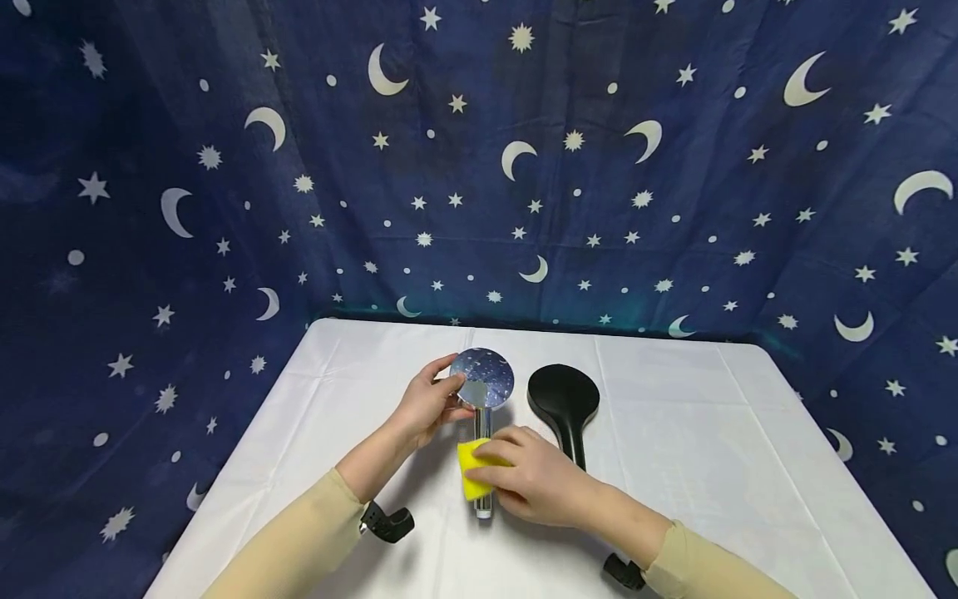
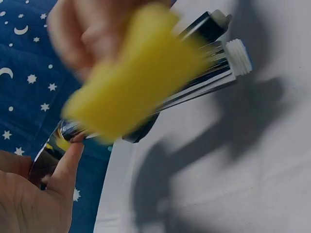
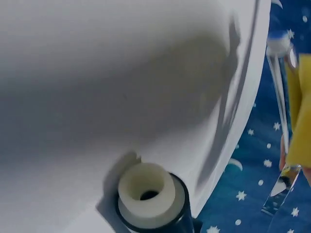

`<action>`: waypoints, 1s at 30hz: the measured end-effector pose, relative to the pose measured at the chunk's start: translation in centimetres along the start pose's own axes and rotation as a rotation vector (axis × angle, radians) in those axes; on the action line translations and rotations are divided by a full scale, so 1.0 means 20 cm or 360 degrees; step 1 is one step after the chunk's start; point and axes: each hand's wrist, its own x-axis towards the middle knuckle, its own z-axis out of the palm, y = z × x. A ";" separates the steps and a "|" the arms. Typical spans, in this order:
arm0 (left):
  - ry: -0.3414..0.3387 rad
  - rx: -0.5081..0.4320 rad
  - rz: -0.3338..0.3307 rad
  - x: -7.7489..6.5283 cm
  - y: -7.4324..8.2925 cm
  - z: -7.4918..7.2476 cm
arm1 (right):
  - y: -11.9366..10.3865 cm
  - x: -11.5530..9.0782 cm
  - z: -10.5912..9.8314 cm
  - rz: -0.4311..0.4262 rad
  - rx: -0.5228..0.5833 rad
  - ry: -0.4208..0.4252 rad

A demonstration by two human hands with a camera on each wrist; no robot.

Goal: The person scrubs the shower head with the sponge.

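My left hand [image 1: 430, 405] grips the round head of a chrome shower head [image 1: 490, 370], its thumb on the shiny face. The chrome handle points toward me, and its white threaded end [image 2: 238, 57] shows in the left wrist view. Pinched in my right hand [image 1: 542, 478] is a yellow sponge cloth [image 1: 474, 474], wrapped about the lower handle. It is blurred in the left wrist view, where it hides much of the handle. At the edge of the right wrist view, the cloth [image 3: 302, 116] lies against the chrome handle [image 3: 278, 92].
A black shower head [image 1: 564, 395] lies on the white-covered table [image 1: 711, 441], just right of the chrome one. Its pale connector end [image 3: 146, 189] shows in the right wrist view. Behind the table hangs a dark blue curtain [image 1: 479, 166] with moons and stars.
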 end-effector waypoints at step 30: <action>0.0065 -0.0315 -0.0100 0.04 0.05 -0.04 | 0.07 -0.05 -0.07 0.0405 0.0234 0.0264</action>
